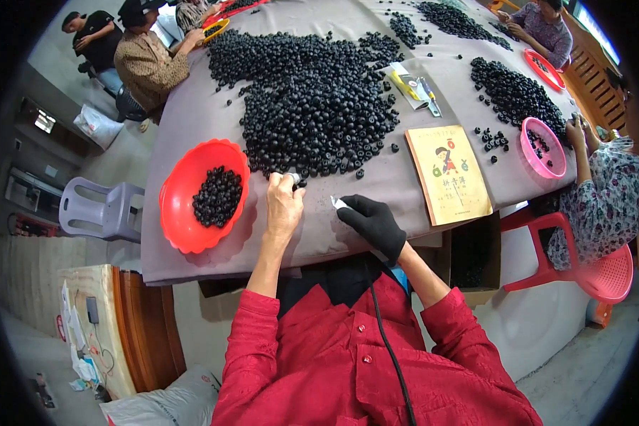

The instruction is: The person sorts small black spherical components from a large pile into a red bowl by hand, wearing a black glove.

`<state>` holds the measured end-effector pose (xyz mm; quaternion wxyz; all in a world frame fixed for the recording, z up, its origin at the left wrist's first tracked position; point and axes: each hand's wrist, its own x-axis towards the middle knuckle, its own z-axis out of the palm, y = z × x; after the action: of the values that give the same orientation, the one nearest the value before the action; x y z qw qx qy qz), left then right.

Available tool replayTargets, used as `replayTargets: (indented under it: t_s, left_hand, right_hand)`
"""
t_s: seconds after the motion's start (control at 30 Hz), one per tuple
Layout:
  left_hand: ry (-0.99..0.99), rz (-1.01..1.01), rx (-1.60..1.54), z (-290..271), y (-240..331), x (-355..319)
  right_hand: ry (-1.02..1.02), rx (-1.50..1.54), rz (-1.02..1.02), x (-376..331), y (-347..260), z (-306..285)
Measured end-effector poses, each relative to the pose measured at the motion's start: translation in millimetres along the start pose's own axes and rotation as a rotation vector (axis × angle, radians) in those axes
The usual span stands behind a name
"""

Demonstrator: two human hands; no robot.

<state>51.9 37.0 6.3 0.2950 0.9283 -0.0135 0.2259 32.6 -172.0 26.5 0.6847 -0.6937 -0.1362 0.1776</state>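
A large heap of small black round pieces point(319, 106), some showing a hole, spreads over the cloth-covered table before me. My left hand point(285, 206), bare with a white wrap on a fingertip, is at the heap's near edge, its fingers pinched around a small black round piece point(301, 183). To its right, my right hand point(373, 223) wears a black glove. Its fingers close on a small white pointed thing point(339, 203), whose kind I cannot make out. The two hands are apart. Left of my left hand, a red scalloped basin point(179, 167) holds a pile of the same pieces.
A yellow booklet point(449, 174) lies right of my hands, with a clear packet holding a yellow-handled tool point(413, 88) beyond it. Other people sort black pieces around the table, near a pink basket point(562, 163). A red chair point(603, 273) and a grey chair point(96, 211) stand beside it.
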Motion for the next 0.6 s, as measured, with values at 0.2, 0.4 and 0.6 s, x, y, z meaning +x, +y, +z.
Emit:
replayTargets:
  t_s: [0.2, 0.4, 0.6]
  left_hand:
    - [0.062, -0.012, 0.005, -6, 1, -14]
    - [-0.132, -0.487, -1.148, 7, 20, -29]
    - [-0.27, -0.481, -1.583, 23, 29, -41]
  right_hand:
    - [-0.008, -0.001, -0.021, -2, -4, 1]
    - [0.018, 0.028, -0.025, -1, 0, 1]
    - [0.038, 0.07, -0.064, -1, -5, 3]
